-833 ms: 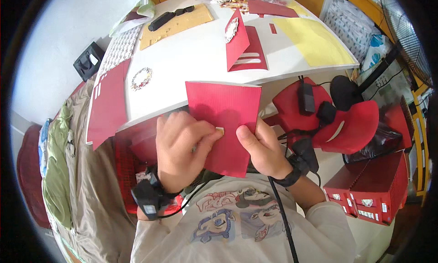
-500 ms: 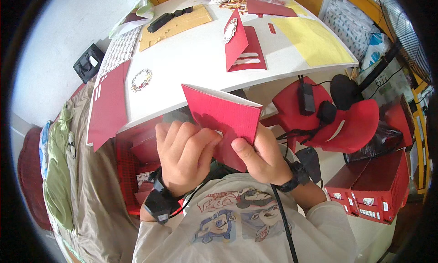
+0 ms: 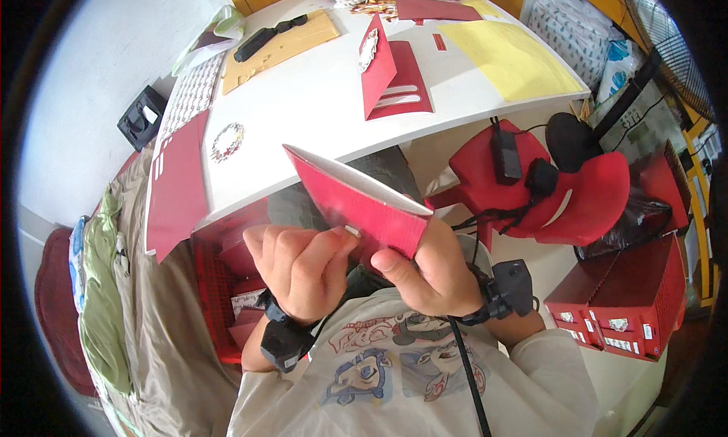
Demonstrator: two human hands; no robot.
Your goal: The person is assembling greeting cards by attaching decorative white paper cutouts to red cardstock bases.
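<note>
My right hand (image 3: 431,274) grips a folded red card (image 3: 364,202) by its lower right corner, the thumb on the front face and the fingers behind. The card is tilted, and its white inside shows along the top edge. My left hand (image 3: 299,270) is closed in a pinch, with a small white piece (image 3: 353,231) at the fingertips, close to the card's front face. Whether that piece touches the card I cannot tell. Beyond my hands, another red card (image 3: 413,69) stands half open on the white table (image 3: 296,111), with an ornate round cutout on its cover.
A wreath-shaped cutout (image 3: 227,143) and a flat red sheet (image 3: 178,190) lie at the table's left. Yellow paper (image 3: 512,61) lies far right. A red chair (image 3: 569,202) with cables and a red box (image 3: 618,300) stand at right; a red crate (image 3: 216,285) is below left.
The card in my right hand has tilted back, showing more of its inside from above. My left hand has shifted slightly left, and the white piece shows more clearly.
</note>
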